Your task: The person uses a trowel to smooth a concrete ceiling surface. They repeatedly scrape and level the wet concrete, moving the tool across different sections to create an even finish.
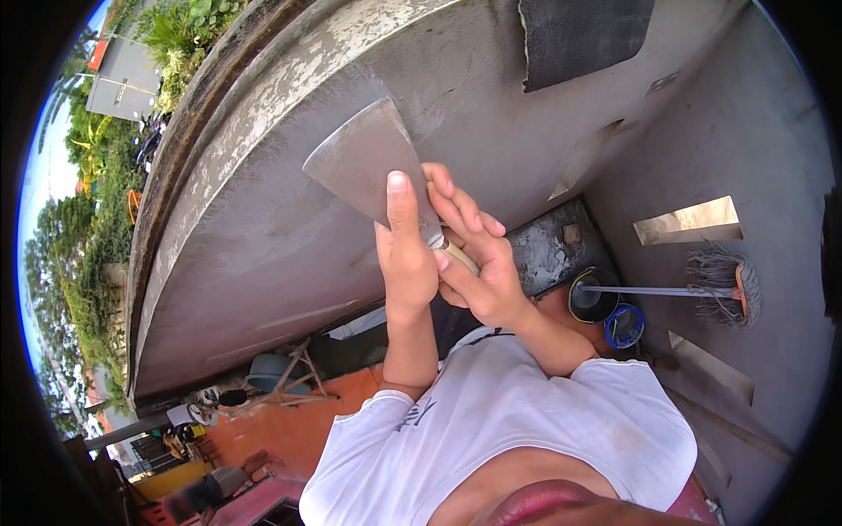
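Note:
A broad putty knife [364, 153] with a flared, dull metal blade is raised in front of the grey wall, its wide edge pointing up and left. My left hand [409, 263] is closed on the lower blade, its thumb lying flat on the blade's face. Around the pale handle [460, 257], my right hand [493, 279] is closed, thumb pressed along it. Several fingers show beyond the blade's right edge; they overlap there, and I cannot tell which hand each belongs to. The blade's far face is hidden.
The grey plastered wall [263, 237] curves across the view, a dark sheet [586, 39] at its top. To the right, a mop [724, 285] leans by a black bucket [593, 296] and a blue-rimmed bucket [624, 326]. A basin [270, 374] and another person [215, 491] are lower left.

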`<state>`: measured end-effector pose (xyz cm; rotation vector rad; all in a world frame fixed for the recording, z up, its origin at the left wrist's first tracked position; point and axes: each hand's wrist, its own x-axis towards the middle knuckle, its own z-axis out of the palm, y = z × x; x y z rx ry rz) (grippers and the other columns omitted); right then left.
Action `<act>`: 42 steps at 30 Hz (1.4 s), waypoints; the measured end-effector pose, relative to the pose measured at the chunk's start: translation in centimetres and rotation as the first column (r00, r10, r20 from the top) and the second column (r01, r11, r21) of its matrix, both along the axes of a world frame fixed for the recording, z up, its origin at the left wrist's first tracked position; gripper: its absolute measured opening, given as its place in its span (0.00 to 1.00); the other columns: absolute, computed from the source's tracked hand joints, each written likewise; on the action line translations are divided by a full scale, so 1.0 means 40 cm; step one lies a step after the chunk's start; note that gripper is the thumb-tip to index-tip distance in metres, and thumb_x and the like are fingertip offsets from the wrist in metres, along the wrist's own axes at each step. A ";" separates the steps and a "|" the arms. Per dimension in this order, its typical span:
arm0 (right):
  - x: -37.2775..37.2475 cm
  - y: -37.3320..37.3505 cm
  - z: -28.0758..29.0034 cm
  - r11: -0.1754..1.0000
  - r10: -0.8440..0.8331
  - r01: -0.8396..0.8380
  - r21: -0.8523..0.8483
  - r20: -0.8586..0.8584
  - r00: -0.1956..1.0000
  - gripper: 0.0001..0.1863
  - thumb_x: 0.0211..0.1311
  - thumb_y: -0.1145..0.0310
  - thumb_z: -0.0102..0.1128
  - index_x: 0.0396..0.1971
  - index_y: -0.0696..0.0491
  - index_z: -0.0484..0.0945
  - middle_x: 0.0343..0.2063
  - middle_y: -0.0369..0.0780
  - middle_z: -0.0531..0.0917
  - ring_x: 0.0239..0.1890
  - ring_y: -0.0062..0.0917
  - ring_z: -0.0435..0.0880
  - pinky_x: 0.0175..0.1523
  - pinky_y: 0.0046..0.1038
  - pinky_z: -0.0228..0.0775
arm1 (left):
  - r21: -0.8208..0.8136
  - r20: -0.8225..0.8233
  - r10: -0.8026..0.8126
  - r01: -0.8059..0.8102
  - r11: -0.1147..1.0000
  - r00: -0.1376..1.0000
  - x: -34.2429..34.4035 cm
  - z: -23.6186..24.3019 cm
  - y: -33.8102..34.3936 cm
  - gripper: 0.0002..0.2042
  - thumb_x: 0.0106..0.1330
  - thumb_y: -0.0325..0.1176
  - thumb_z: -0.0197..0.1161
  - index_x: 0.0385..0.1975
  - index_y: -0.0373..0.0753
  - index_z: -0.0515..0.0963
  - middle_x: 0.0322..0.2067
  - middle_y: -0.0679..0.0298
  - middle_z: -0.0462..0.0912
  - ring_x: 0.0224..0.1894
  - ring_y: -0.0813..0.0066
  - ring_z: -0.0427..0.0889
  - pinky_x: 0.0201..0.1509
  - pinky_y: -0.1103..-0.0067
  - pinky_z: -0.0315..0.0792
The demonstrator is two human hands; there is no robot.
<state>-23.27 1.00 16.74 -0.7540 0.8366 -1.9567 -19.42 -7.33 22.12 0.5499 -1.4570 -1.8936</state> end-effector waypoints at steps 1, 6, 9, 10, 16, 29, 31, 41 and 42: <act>-0.006 -0.010 0.006 1.000 -0.022 0.021 -0.014 -0.035 0.999 0.31 0.71 0.74 0.52 0.72 0.60 0.58 0.44 0.35 0.80 0.24 0.08 0.69 0.28 0.15 0.60 | 0.003 -0.010 0.009 -0.009 1.000 1.000 -0.006 0.013 -0.004 0.25 0.78 0.55 0.37 0.35 0.36 0.67 0.17 0.57 0.73 0.20 0.57 0.81 0.24 0.68 0.79; 0.019 -0.012 -0.007 0.998 -0.061 0.059 -0.033 -0.072 0.996 0.35 0.71 0.74 0.50 0.74 0.62 0.49 0.36 0.39 0.78 0.18 0.10 0.63 0.20 0.15 0.52 | 0.029 -0.020 -0.122 0.122 0.992 0.992 0.020 0.006 -0.019 0.24 0.79 0.53 0.38 0.36 0.34 0.67 0.20 0.55 0.75 0.23 0.62 0.80 0.32 0.68 0.80; 0.020 -0.018 -0.025 0.997 -0.080 0.079 -0.020 -0.106 0.991 0.34 0.70 0.74 0.52 0.73 0.62 0.52 0.44 0.40 0.77 0.21 0.10 0.66 0.24 0.15 0.56 | 0.021 -0.012 -0.109 0.109 0.994 0.994 0.023 0.000 -0.021 0.24 0.79 0.53 0.38 0.36 0.34 0.67 0.20 0.55 0.75 0.23 0.63 0.80 0.32 0.68 0.80; 0.016 -0.019 -0.008 0.997 -0.077 0.076 -0.009 -0.060 0.995 0.33 0.70 0.74 0.53 0.72 0.63 0.55 0.53 0.41 0.75 0.24 0.10 0.69 0.29 0.15 0.60 | 0.024 -0.023 -0.104 0.104 0.994 0.994 0.016 0.012 -0.023 0.24 0.79 0.53 0.38 0.36 0.34 0.67 0.20 0.55 0.76 0.23 0.63 0.80 0.32 0.68 0.80; 0.033 -0.022 -0.015 0.994 -0.110 0.110 -0.021 -0.002 0.994 0.32 0.69 0.74 0.55 0.71 0.63 0.58 0.56 0.42 0.77 0.26 0.10 0.71 0.32 0.15 0.64 | 0.016 0.035 -0.129 0.129 0.992 0.991 0.022 0.012 -0.025 0.24 0.79 0.52 0.37 0.36 0.33 0.67 0.20 0.55 0.75 0.23 0.63 0.80 0.32 0.69 0.80; 0.000 -0.026 0.019 0.998 -0.051 0.054 -0.041 0.070 0.996 0.32 0.69 0.74 0.55 0.71 0.61 0.59 0.28 0.30 0.75 0.23 0.09 0.67 0.27 0.15 0.57 | 0.033 -0.006 -0.099 0.099 0.995 0.995 -0.004 0.020 -0.028 0.25 0.79 0.54 0.38 0.35 0.33 0.67 0.20 0.55 0.75 0.24 0.64 0.80 0.32 0.68 0.81; -0.008 -0.041 0.039 0.992 -0.061 0.068 -0.104 0.062 0.996 0.31 0.70 0.75 0.54 0.71 0.60 0.59 0.28 0.30 0.75 0.22 0.09 0.66 0.26 0.16 0.57 | 0.006 0.015 -0.123 0.123 0.992 0.992 -0.008 0.058 -0.029 0.25 0.79 0.54 0.39 0.35 0.34 0.67 0.20 0.55 0.74 0.24 0.65 0.80 0.33 0.67 0.81; 0.030 -0.014 0.021 0.998 -0.020 0.030 -0.052 0.177 0.984 0.32 0.70 0.74 0.53 0.72 0.60 0.57 0.33 0.31 0.76 0.24 0.09 0.67 0.28 0.16 0.59 | -0.023 0.096 -0.074 0.077 0.997 0.993 0.004 0.026 -0.021 0.25 0.78 0.56 0.37 0.35 0.37 0.68 0.17 0.59 0.73 0.21 0.59 0.83 0.23 0.70 0.80; 0.035 -0.023 0.018 0.996 -0.044 0.058 -0.071 0.177 0.983 0.32 0.70 0.74 0.53 0.72 0.60 0.57 0.36 0.32 0.78 0.27 0.09 0.69 0.31 0.15 0.61 | -0.042 0.096 -0.079 0.084 0.996 0.992 0.004 0.027 -0.025 0.25 0.78 0.56 0.37 0.35 0.37 0.68 0.17 0.59 0.73 0.21 0.59 0.83 0.23 0.70 0.80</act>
